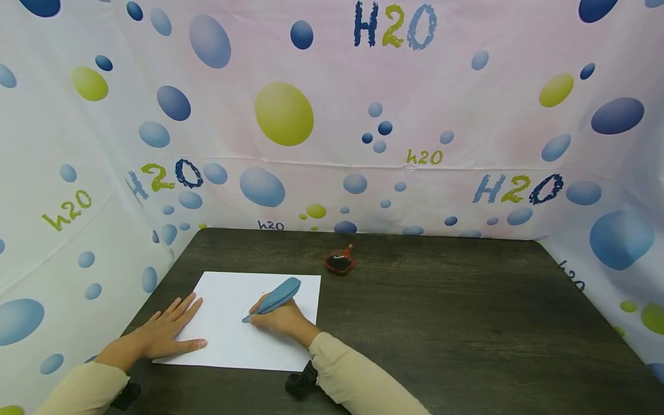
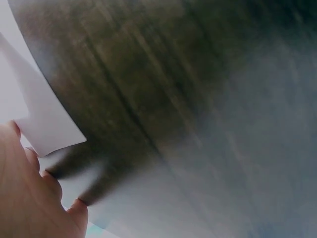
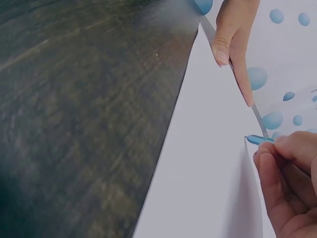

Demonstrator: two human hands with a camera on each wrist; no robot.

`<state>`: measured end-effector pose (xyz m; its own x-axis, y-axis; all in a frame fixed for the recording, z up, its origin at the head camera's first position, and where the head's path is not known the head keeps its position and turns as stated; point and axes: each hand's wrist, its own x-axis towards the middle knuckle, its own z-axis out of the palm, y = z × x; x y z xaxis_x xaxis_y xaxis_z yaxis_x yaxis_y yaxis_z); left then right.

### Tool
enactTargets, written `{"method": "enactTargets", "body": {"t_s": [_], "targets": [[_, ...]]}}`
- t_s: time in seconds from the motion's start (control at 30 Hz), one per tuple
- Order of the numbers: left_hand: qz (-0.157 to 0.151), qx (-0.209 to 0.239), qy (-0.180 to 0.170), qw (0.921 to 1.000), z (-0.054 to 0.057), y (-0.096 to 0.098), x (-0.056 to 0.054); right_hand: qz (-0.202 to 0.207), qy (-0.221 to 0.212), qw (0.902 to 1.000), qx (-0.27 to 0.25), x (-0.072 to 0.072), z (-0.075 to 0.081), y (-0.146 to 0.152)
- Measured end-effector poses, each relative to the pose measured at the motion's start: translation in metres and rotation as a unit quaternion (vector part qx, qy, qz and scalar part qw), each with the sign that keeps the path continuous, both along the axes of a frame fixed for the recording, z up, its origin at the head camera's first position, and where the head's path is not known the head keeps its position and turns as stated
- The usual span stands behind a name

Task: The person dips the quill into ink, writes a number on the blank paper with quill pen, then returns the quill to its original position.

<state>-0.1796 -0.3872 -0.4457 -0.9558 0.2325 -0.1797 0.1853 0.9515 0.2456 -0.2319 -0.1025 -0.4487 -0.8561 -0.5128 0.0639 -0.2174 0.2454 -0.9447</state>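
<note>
A white sheet of paper (image 1: 228,351) lies on the dark wooden table, toward the left. My left hand (image 1: 166,334) rests on its left edge with the fingers spread. In the left wrist view the fingertips of that hand (image 2: 34,193) are beside a paper corner (image 2: 54,124). My right hand (image 1: 282,319) pinches a blue pen (image 1: 281,294) with a wide, feather-like body, its tip at the paper near the middle. A faint curved line shows by the tip. In the right wrist view, thumb and fingers grip the pen (image 3: 258,140) close to its point.
A small red-rimmed dark object (image 1: 340,261) sits behind the paper, near the table's back edge. The dark tabletop (image 1: 456,323) stretches to the right. A cloth backdrop (image 1: 332,115) with printed bubbles stands behind and at both sides. Black wrist gear (image 1: 301,383) shows below the right wrist.
</note>
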Motion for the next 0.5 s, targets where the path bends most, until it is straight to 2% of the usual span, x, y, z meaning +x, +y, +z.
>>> {"method": "enactTargets", "body": {"t_s": [0.33,0.5], "targets": [[0.003,-0.011,-0.018,0.9998,0.007,0.003,0.000,0.053,0.031,0.9977,0.029,-0.003,0.008,0.010],[0.002,-0.008,-0.020,0.9998,0.007,0.003,0.000,0.061,0.019,0.9975,0.031,-0.002,0.010,0.017]]}}
